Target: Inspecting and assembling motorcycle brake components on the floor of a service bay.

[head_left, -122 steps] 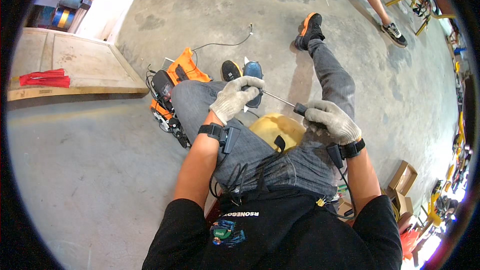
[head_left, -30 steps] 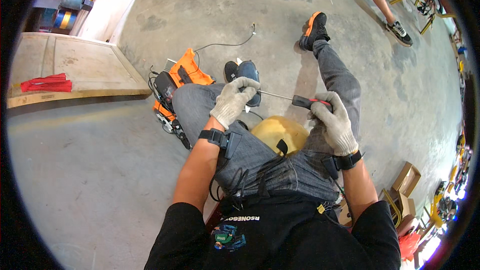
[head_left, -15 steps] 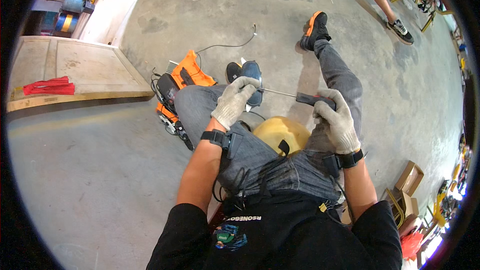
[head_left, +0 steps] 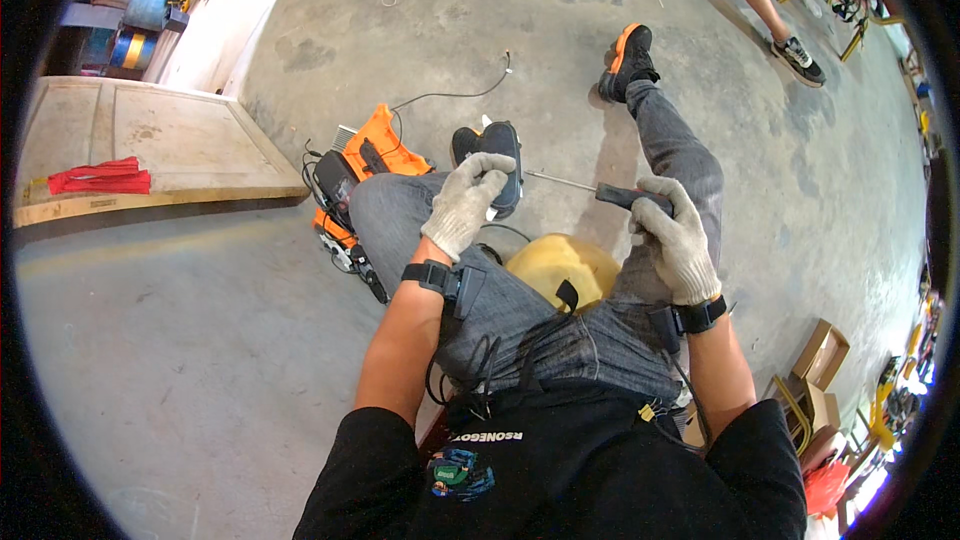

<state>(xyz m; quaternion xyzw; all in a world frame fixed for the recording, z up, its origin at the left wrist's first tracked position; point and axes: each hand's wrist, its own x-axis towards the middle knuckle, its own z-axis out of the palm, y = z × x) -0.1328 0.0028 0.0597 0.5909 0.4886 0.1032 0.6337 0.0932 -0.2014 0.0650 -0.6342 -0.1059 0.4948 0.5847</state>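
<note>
My left hand [head_left: 466, 204], in a pale knitted glove, has its fingers closed on the edge of a dark oblong piece [head_left: 507, 162] with rounded corners. White bits stick out at its top and bottom; its kind is unclear. In my gloved right hand [head_left: 679, 238] is a screwdriver [head_left: 619, 197], gripped by its dark handle. Its thin metal shaft points left, and the tip is close to the piece's right edge; whether they touch I cannot tell. Behind the oblong piece shows a dark rounded thing [head_left: 464, 145], partly hidden.
An orange-and-black device with cords [head_left: 385, 145] lies beyond my left knee. Between my legs is a yellow rounded object [head_left: 565, 268]. A red cloth [head_left: 100, 176] rests on a wooden panel [head_left: 190, 140] at left. Cardboard boxes [head_left: 820, 355] are at right; another person's shoe [head_left: 798, 61] is far right.
The oblong piece has shifted slightly left and its face has turned from bluish to black. The screwdriver has tilted a little and moved slightly right. Both hands keep their hold.
</note>
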